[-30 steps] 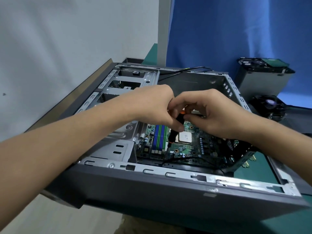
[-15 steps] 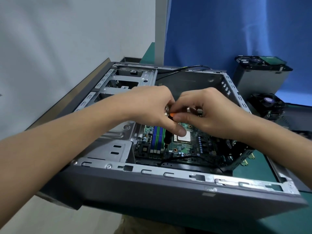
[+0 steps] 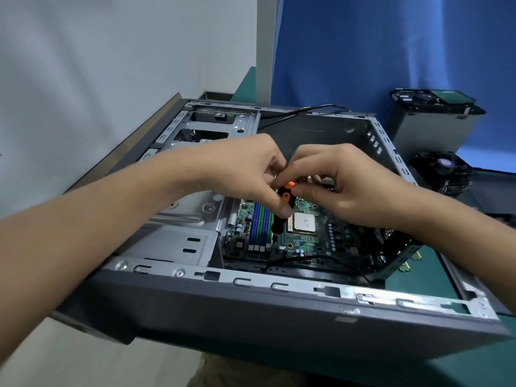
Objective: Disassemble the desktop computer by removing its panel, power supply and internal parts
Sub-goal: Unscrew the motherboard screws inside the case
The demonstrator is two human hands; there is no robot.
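The screwdriver (image 3: 280, 223) now shows its orange cap.
Left hand (image 3: 243, 169) and right hand (image 3: 349, 188) pinch it; motherboard (image 3: 307, 244) at 6 o'clock, print illegible.

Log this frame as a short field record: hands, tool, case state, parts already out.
left hand: grips the screwdriver handle
right hand: pinches its orange cap
screwdriver: tip down toward the motherboard, beside the memory slots
case: panel off, motherboard inside
CPU: bare, no cooler on it
outside case: grey metal box, likely the power supply, and cooler fan, far right
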